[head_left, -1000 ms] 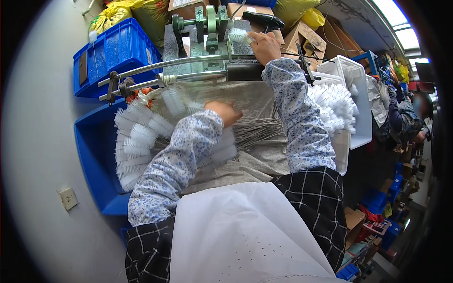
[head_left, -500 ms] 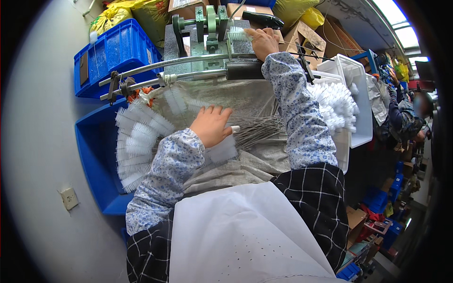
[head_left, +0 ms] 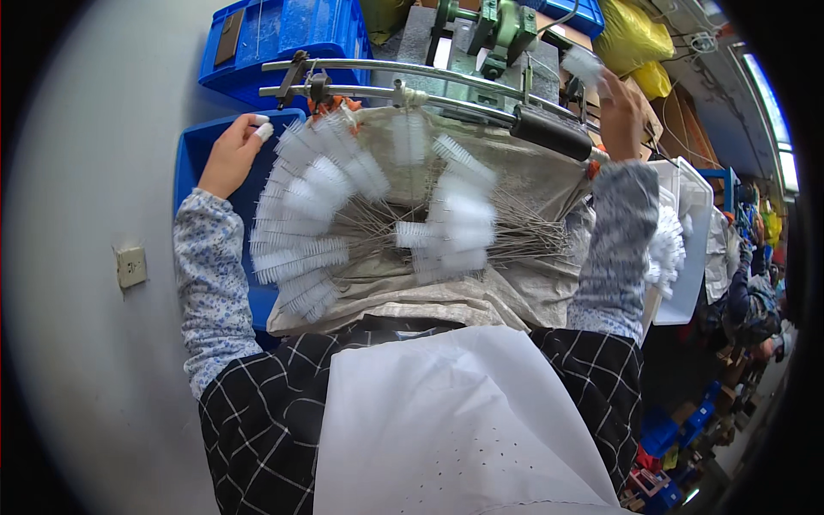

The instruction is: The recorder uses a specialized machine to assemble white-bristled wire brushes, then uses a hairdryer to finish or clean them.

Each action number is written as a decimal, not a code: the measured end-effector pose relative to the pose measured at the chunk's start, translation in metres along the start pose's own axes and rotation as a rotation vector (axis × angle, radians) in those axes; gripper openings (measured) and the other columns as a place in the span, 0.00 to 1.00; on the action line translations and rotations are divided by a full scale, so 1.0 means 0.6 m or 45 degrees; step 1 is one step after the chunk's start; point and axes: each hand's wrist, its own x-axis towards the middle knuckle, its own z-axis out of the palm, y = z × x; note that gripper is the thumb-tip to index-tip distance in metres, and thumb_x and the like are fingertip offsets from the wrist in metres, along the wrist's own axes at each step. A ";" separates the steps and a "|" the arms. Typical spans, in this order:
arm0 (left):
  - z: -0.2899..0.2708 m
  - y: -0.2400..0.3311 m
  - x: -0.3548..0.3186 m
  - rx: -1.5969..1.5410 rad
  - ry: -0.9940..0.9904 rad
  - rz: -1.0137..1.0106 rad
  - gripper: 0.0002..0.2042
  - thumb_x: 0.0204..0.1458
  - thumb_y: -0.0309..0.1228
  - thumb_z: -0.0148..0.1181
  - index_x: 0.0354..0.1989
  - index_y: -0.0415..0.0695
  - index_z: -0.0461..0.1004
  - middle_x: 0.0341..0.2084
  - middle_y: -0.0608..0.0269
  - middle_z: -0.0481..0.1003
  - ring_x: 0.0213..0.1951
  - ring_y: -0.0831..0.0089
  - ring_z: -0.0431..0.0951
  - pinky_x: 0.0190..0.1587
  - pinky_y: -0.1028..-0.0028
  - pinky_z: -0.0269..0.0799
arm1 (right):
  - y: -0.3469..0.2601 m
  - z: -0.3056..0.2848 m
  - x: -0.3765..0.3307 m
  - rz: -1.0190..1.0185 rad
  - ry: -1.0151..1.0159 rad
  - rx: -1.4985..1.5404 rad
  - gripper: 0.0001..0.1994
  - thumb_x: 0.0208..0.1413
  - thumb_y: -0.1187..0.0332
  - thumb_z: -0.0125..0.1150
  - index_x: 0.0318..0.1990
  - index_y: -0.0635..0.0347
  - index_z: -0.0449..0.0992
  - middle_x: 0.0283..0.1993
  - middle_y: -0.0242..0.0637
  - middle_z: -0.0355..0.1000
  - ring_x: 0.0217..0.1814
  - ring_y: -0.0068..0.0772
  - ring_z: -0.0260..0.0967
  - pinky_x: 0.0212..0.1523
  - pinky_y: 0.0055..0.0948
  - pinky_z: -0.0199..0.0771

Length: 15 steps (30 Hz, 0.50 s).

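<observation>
So the right hand [head_left: 620, 112] is way up at the upper right of the frame, forearm coming up almost straight, wrist pretty much in line with it. It's blurry, but the grip looks like a pinch, fingertips closed on one end of a white bristle brush [head_left: 584, 65], which sticks out up and to the left. Exact finger placement? Can't tell.

The left hand [head_left: 230, 157] is over at the upper left, by the blue bin [head_left: 190, 161], wrist bent so the fingers angle up and right. Fingers are loosely curled, thumb near the index, white cover on the thumb tip. Can't tell if that grip has hold of anything.

Between the arms, mid-frame, there's a fan of white brushes [head_left: 300, 202] and a brush stack [head_left: 455, 223] on a wrinkled woven sheet [head_left: 463, 296], wire stems crossing.
</observation>
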 end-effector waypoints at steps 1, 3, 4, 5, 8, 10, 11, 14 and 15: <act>0.011 -0.014 0.006 -0.122 -0.015 -0.006 0.10 0.48 0.29 0.49 0.37 0.39 0.67 0.25 0.61 0.72 0.28 0.75 0.70 0.32 0.79 0.65 | -0.006 -0.027 -0.006 0.136 -0.075 0.498 0.15 0.50 0.70 0.48 0.47 0.50 0.66 0.40 0.38 0.68 0.43 0.32 0.65 0.41 0.32 0.62; 0.019 -0.001 -0.004 -0.077 -0.051 -0.055 0.09 0.50 0.27 0.48 0.38 0.38 0.66 0.27 0.67 0.69 0.28 0.83 0.66 0.32 0.85 0.62 | -0.104 -0.108 -0.016 0.231 -0.164 1.204 0.15 0.54 0.69 0.45 0.50 0.59 0.61 0.37 0.36 0.68 0.38 0.24 0.66 0.40 0.24 0.66; 0.028 -0.013 0.007 -0.096 -0.059 -0.023 0.08 0.49 0.27 0.49 0.36 0.38 0.67 0.25 0.68 0.69 0.26 0.83 0.66 0.30 0.84 0.63 | -0.146 -0.150 -0.020 0.213 -0.206 1.526 0.15 0.55 0.71 0.42 0.51 0.60 0.59 0.36 0.37 0.68 0.38 0.27 0.66 0.42 0.27 0.67; 0.032 -0.018 0.008 -0.099 -0.059 -0.025 0.08 0.49 0.27 0.49 0.36 0.38 0.67 0.25 0.68 0.69 0.26 0.83 0.66 0.30 0.84 0.63 | -0.175 -0.167 -0.028 0.114 -0.207 1.816 0.14 0.55 0.73 0.40 0.50 0.61 0.59 0.35 0.38 0.67 0.38 0.31 0.67 0.42 0.31 0.68; 0.032 -0.008 0.010 0.032 0.040 0.107 0.06 0.48 0.26 0.48 0.32 0.38 0.67 0.22 0.60 0.71 0.25 0.73 0.70 0.30 0.76 0.66 | -0.266 -0.188 -0.057 0.039 -0.382 2.384 0.16 0.53 0.73 0.40 0.50 0.66 0.56 0.34 0.39 0.62 0.38 0.36 0.64 0.43 0.39 0.67; 0.017 0.003 0.004 -0.012 0.119 0.142 0.05 0.49 0.27 0.48 0.31 0.38 0.67 0.22 0.60 0.70 0.24 0.72 0.70 0.29 0.76 0.66 | -0.317 -0.168 -0.083 -0.016 -0.640 2.521 0.14 0.53 0.78 0.40 0.48 0.67 0.57 0.39 0.47 0.65 0.40 0.39 0.67 0.41 0.39 0.70; 0.011 0.012 0.008 -0.069 0.179 0.194 0.05 0.49 0.27 0.48 0.30 0.39 0.66 0.21 0.60 0.69 0.23 0.72 0.69 0.28 0.77 0.65 | -0.342 -0.160 -0.112 -0.008 -0.693 2.497 0.19 0.51 0.81 0.42 0.51 0.67 0.53 0.44 0.46 0.62 0.45 0.38 0.65 0.44 0.37 0.68; -0.035 0.052 -0.002 -0.026 0.373 0.362 0.06 0.52 0.31 0.46 0.30 0.41 0.63 0.20 0.62 0.67 0.23 0.76 0.66 0.26 0.78 0.64 | -0.384 -0.144 -0.143 -0.069 -1.092 2.121 0.23 0.45 0.86 0.43 0.52 0.64 0.51 0.48 0.44 0.60 0.50 0.36 0.61 0.51 0.31 0.61; -0.053 0.058 -0.006 -0.003 0.420 0.404 0.07 0.53 0.32 0.45 0.30 0.42 0.63 0.20 0.62 0.66 0.23 0.77 0.65 0.25 0.79 0.63 | -0.388 -0.127 -0.153 -0.156 -1.213 1.941 0.25 0.43 0.84 0.45 0.52 0.65 0.51 0.48 0.49 0.59 0.49 0.44 0.61 0.49 0.33 0.61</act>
